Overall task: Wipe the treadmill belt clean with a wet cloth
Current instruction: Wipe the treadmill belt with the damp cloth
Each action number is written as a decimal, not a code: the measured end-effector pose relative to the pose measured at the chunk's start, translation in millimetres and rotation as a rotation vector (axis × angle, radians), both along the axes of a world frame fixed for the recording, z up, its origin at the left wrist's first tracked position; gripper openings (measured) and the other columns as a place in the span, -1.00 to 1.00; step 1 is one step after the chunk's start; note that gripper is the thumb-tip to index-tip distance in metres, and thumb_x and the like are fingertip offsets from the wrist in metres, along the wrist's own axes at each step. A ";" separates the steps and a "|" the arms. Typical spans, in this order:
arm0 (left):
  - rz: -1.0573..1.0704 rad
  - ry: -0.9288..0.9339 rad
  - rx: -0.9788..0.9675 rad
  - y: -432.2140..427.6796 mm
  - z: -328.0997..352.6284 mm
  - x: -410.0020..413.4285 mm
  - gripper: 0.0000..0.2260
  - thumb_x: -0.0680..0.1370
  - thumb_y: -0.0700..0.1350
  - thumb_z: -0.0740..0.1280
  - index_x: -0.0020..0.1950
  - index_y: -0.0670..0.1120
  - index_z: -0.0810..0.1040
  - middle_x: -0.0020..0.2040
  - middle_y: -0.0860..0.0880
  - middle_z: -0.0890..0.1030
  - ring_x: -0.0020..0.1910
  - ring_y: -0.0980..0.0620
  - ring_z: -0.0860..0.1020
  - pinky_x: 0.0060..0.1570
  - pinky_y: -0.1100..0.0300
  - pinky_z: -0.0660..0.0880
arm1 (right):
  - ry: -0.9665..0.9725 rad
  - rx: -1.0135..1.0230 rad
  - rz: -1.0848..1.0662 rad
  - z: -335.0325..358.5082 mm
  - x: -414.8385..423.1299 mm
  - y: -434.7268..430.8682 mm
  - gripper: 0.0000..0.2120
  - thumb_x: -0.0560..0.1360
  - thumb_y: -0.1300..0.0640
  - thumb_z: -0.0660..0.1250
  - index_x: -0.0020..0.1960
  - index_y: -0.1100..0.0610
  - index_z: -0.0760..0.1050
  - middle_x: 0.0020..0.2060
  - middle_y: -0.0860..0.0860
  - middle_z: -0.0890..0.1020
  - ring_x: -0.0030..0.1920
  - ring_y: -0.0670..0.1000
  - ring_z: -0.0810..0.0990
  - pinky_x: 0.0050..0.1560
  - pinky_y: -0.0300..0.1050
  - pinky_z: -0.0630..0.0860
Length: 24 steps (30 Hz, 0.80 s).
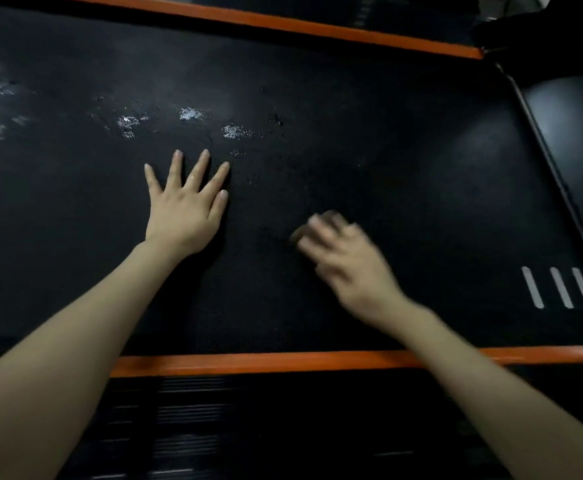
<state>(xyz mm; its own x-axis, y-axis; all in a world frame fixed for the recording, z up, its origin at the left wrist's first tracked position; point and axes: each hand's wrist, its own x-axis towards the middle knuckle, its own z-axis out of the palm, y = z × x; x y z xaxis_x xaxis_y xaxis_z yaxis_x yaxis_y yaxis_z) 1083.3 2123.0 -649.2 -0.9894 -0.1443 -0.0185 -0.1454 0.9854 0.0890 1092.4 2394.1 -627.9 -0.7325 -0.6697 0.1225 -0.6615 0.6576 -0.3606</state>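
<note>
Leaned over the treadmill belt (pixel 387 150) from its near side rail (pixel 283 363). Laid the left hand (pixel 182 206) flat on the belt, about midway between the two rails, fingers straight and spread wide, holding nothing; braced there, by the look of it. Worked the right hand (pixel 345 258) near it, on the side toward the white stripes (pixel 557 287), over a small dark wad taken to be the cloth (pixel 300 233). Pressed that wad against the belt between the two hands, closer to the near rail than to the far side rail (pixel 283 27). Could not tell through the blur whether pinched in bent fingers or merely pushed along under them.

Judged the job partly done at most. Found glistening wet patches (pixel 189 113) strung across the belt just beyond the left fingertips and on toward the belt's left end, pale and unspread, not wiped through. Saw an even, duller black around the cloth and on toward the rounded dark hood (pixel 560 133) at the right end; possibly wiped, possibly only untouched, hard to say in such dim light. Reckoned the wet stretch past the left hand, and whatever belt lay out of view, left to do.
</note>
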 end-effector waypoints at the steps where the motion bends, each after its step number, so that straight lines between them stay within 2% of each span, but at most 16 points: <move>1: -0.002 0.000 0.005 -0.2 0.5 -0.2 -0.54 0.63 0.13 -0.10 0.54 0.15 0.02 0.57 0.02 0.00 0.53 -0.17 -0.11 0.39 -0.30 -0.22 | -0.031 -0.006 0.138 0.6 24.4 -10.7 -0.59 0.48 0.07 0.14 0.29 0.07 0.50 0.37 0.12 0.41 0.38 0.31 0.31 0.34 0.23 0.16; 3: -0.016 0.009 0.018 -1.8 0.8 -0.3 -0.55 0.63 0.12 -0.09 0.54 0.14 0.05 0.57 0.01 0.03 0.53 -0.18 -0.09 0.39 -0.31 -0.20 | -0.083 0.051 0.346 4.3 54.4 -20.4 -0.59 0.52 0.03 0.10 0.34 -0.01 0.45 0.44 -0.01 0.31 0.47 0.18 0.17 0.44 0.09 0.03; 5: -0.048 0.023 0.031 -5.2 0.9 1.7 -0.55 0.63 0.14 -0.11 0.53 0.13 0.11 0.56 0.00 0.07 0.53 -0.19 -0.04 0.39 -0.32 -0.17 | -0.117 0.077 0.471 9.3 49.1 -14.1 -0.59 0.55 0.04 0.08 0.37 -0.04 0.41 0.46 -0.05 0.25 0.50 0.12 0.07 0.47 0.06 -0.02; 8: -0.132 0.042 0.046 -18.6 3.9 8.2 -0.44 0.55 0.21 -0.19 0.51 0.14 0.19 0.54 0.01 0.16 0.52 -0.18 0.04 0.40 -0.30 -0.11 | -0.019 0.140 0.562 8.6 10.1 -8.5 -0.57 0.50 0.13 0.10 0.34 0.00 0.45 0.43 0.05 0.33 0.46 0.20 0.19 0.42 0.18 0.09; 10: -0.138 0.047 0.045 -33.9 5.5 12.1 -0.42 0.53 0.22 -0.20 0.50 0.12 0.22 0.53 -0.02 0.20 0.51 -0.19 0.07 0.40 -0.28 -0.08 | 0.060 0.149 0.410 2.4 -31.3 -19.1 -0.56 0.46 0.14 0.11 0.30 0.08 0.49 0.38 0.15 0.40 0.39 0.31 0.29 0.32 0.30 0.15; 12: -0.072 0.044 0.038 -49.1 5.3 14.9 -0.47 0.57 0.21 -0.13 0.51 0.11 0.22 0.53 -0.08 0.18 0.51 -0.23 0.06 0.41 -0.27 -0.09 | 0.020 0.050 0.058 6.1 -72.4 -41.6 -0.61 0.53 0.12 0.13 0.32 0.10 0.48 0.39 0.16 0.37 0.40 0.33 0.27 0.34 0.35 0.15; 14: 0.010 0.020 0.028 -62.2 4.6 13.4 -0.54 0.63 0.16 -0.05 0.53 0.09 0.17 0.54 -0.13 0.14 0.51 -0.25 0.02 0.42 -0.26 -0.12 | -0.005 0.034 -0.221 5.6 -90.5 -70.2 -0.65 0.59 0.12 0.16 0.36 0.04 0.42 0.45 0.06 0.30 0.46 0.24 0.18 0.45 0.22 0.06; 15: 0.034 0.008 0.024 -65.6 4.5 10.2 -0.53 0.63 0.15 -0.03 0.53 0.08 0.16 0.55 -0.14 0.12 0.51 -0.25 0.00 0.43 -0.26 -0.13 | 0.012 0.048 -0.241 2.1 -85.3 -79.9 -0.64 0.59 0.12 0.16 0.36 0.03 0.42 0.45 0.05 0.30 0.46 0.24 0.20 0.45 0.18 0.08; 16: 0.044 0.001 0.024 -66.4 5.0 5.7 -0.52 0.63 0.15 -0.02 0.54 0.08 0.14 0.55 -0.14 0.10 0.52 -0.24 -0.02 0.43 -0.25 -0.14 | 0.058 0.048 -0.161 -0.7 -70.9 -85.1 -0.64 0.57 0.12 0.16 0.34 0.05 0.45 0.42 0.08 0.34 0.42 0.28 0.26 0.43 0.20 0.15; 18: 0.041 0.001 0.033 -64.1 6.7 -5.5 -0.51 0.62 0.16 -0.03 0.54 0.08 0.13 0.56 -0.13 0.07 0.52 -0.22 -0.04 0.42 -0.25 -0.16 | 0.112 0.053 0.149 -3.7 -26.4 -79.8 -0.61 0.50 0.11 0.14 0.29 0.07 0.50 0.37 0.13 0.41 0.36 0.33 0.34 0.35 0.23 0.24; 21: 0.044 0.007 0.045 -58.9 4.2 -14.3 -0.51 0.62 0.17 -0.05 0.54 0.09 0.10 0.56 -0.13 0.03 0.52 -0.22 -0.07 0.41 -0.26 -0.20 | 0.023 0.091 0.497 1.6 16.0 -49.7 -0.62 0.54 0.11 0.15 0.34 -0.01 0.45 0.44 0.02 0.32 0.47 0.18 0.18 0.45 0.10 0.11; 23: 0.044 0.030 0.043 -57.1 1.0 -13.0 -0.52 0.63 0.16 -0.05 0.54 0.09 0.10 0.56 -0.13 0.03 0.52 -0.22 -0.08 0.42 -0.26 -0.21 | 0.019 0.123 0.587 7.6 -4.2 -39.5 -0.59 0.52 0.16 0.16 0.35 -0.02 0.43 0.44 0.03 0.32 0.48 0.16 0.18 0.46 0.12 0.09; 24: 0.043 0.037 0.042 -56.7 0.1 -12.1 -0.52 0.63 0.16 -0.05 0.55 0.09 0.09 0.56 -0.13 0.02 0.53 -0.22 -0.09 0.42 -0.25 -0.21 | 0.063 0.142 0.557 4.3 -23.1 -40.7 -0.56 0.49 0.18 0.15 0.34 -0.01 0.43 0.42 0.07 0.36 0.45 0.20 0.23 0.42 0.17 0.12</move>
